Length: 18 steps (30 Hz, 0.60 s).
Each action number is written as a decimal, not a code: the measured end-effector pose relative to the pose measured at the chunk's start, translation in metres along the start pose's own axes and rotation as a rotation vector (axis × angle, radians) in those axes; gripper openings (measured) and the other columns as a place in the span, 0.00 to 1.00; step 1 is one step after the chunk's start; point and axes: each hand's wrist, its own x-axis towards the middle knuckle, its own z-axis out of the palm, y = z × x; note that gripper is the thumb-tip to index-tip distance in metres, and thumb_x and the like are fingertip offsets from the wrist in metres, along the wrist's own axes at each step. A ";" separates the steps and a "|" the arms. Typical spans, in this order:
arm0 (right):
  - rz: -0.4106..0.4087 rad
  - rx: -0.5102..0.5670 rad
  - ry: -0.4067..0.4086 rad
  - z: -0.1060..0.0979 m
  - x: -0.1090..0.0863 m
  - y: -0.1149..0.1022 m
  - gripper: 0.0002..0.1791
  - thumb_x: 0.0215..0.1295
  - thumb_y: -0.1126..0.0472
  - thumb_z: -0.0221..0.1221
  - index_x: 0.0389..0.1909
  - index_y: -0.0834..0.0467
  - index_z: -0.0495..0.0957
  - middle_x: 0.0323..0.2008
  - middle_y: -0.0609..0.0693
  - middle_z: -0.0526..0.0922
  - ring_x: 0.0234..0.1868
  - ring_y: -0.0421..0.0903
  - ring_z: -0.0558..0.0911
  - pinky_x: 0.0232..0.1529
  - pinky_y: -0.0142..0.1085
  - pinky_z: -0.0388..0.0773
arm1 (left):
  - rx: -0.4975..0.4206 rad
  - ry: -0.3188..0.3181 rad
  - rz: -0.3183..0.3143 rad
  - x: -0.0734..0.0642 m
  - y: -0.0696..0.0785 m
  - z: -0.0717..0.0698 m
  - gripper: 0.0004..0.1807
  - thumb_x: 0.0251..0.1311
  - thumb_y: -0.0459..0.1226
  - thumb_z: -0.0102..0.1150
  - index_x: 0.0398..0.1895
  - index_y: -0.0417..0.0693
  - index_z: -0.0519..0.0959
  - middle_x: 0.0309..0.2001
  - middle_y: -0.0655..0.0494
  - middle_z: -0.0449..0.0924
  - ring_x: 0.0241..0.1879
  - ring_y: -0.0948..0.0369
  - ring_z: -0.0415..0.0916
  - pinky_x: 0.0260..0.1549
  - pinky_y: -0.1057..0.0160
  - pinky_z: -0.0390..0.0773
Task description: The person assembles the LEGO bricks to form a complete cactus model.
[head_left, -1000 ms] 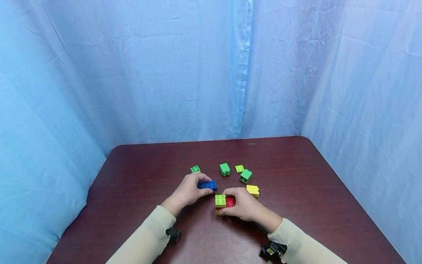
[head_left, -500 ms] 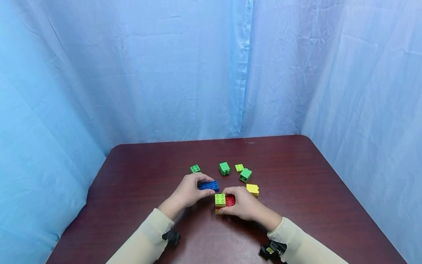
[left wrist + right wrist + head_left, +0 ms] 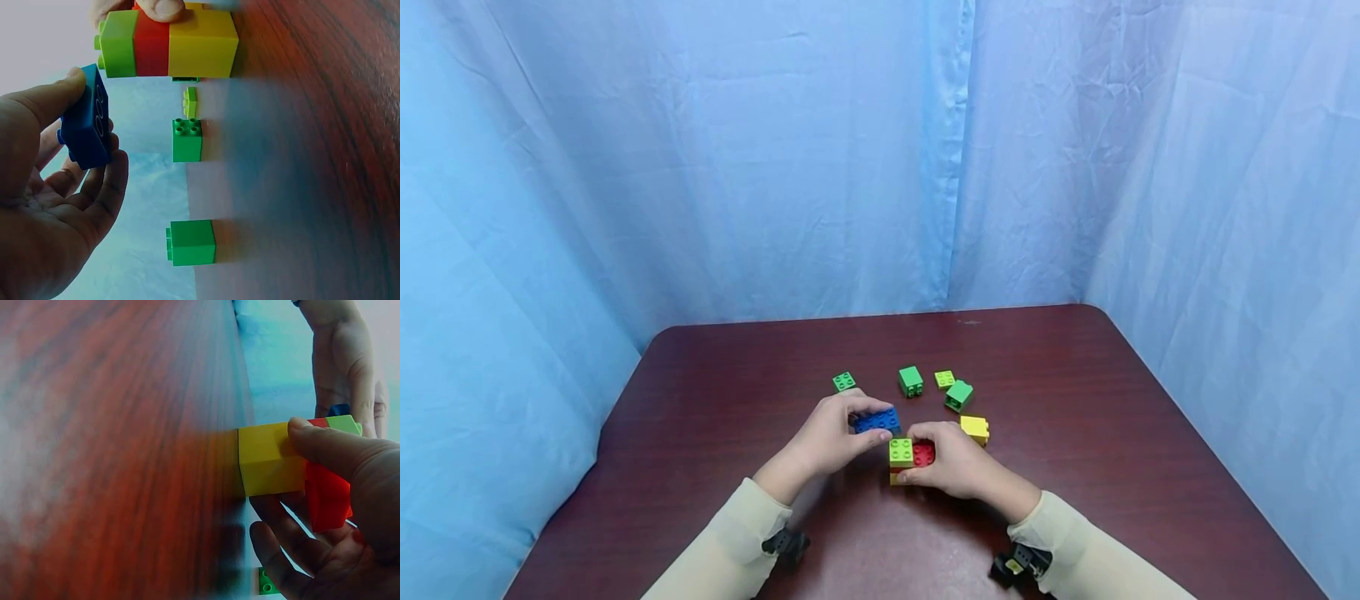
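My left hand (image 3: 827, 429) pinches a blue toy brick (image 3: 878, 420) between thumb and fingers. In the left wrist view the blue brick (image 3: 87, 122) is held off the table, tilted, its studs turned toward the palm. Just right of it, my right hand (image 3: 953, 462) grips a small stack between thumb and fingers. That stack has a yellow brick (image 3: 203, 47) at the bottom, a longer red brick (image 3: 923, 454) in the middle and a lime brick (image 3: 900, 450) on top at the left. Studs of the red brick show beside the lime one. Blue brick and stack are apart.
Behind the hands lie a green brick (image 3: 844, 382) at the left, another green brick (image 3: 911, 381) at centre, a flat lime brick (image 3: 944, 380) and a tipped green brick (image 3: 958, 396). A yellow brick (image 3: 974, 429) lies on its side beyond the right hand. Blue curtains (image 3: 805, 167) surround the table (image 3: 715, 400).
My left hand has raised the blue brick slightly and brought it a little to the right, nearer the stack. The right hand keeps its grip in nearly the same place.
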 end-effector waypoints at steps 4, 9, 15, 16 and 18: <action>-0.006 -0.005 0.007 0.000 0.001 0.001 0.16 0.58 0.46 0.78 0.35 0.42 0.78 0.30 0.36 0.80 0.32 0.38 0.79 0.35 0.35 0.81 | -0.012 -0.022 0.029 -0.002 0.004 -0.001 0.20 0.67 0.44 0.72 0.61 0.58 0.84 0.47 0.67 0.79 0.45 0.63 0.77 0.42 0.60 0.83; -0.016 -0.013 0.017 0.000 0.002 0.002 0.17 0.57 0.46 0.78 0.35 0.42 0.79 0.29 0.36 0.81 0.31 0.37 0.79 0.34 0.35 0.80 | -0.009 -0.039 0.067 -0.004 0.009 0.000 0.18 0.66 0.42 0.72 0.59 0.57 0.85 0.46 0.66 0.79 0.44 0.63 0.77 0.41 0.60 0.83; -0.020 -0.008 0.012 0.000 0.003 0.002 0.16 0.58 0.46 0.78 0.39 0.40 0.80 0.32 0.34 0.82 0.33 0.37 0.80 0.36 0.34 0.81 | 0.001 -0.042 0.094 -0.006 0.013 0.003 0.18 0.64 0.43 0.74 0.57 0.56 0.86 0.43 0.66 0.78 0.41 0.63 0.76 0.38 0.60 0.83; -0.020 -0.006 0.009 0.000 0.003 0.002 0.16 0.58 0.46 0.78 0.40 0.40 0.81 0.33 0.34 0.82 0.34 0.37 0.81 0.36 0.34 0.81 | 0.002 -0.042 0.095 -0.007 0.013 0.003 0.18 0.64 0.43 0.74 0.57 0.56 0.87 0.43 0.66 0.78 0.41 0.64 0.76 0.38 0.60 0.83; -0.018 -0.002 0.006 0.000 0.003 0.002 0.16 0.58 0.45 0.78 0.40 0.40 0.80 0.33 0.34 0.82 0.34 0.37 0.81 0.36 0.34 0.81 | 0.000 -0.045 0.093 -0.008 0.014 0.004 0.18 0.64 0.44 0.74 0.57 0.57 0.87 0.43 0.67 0.78 0.41 0.64 0.76 0.38 0.62 0.82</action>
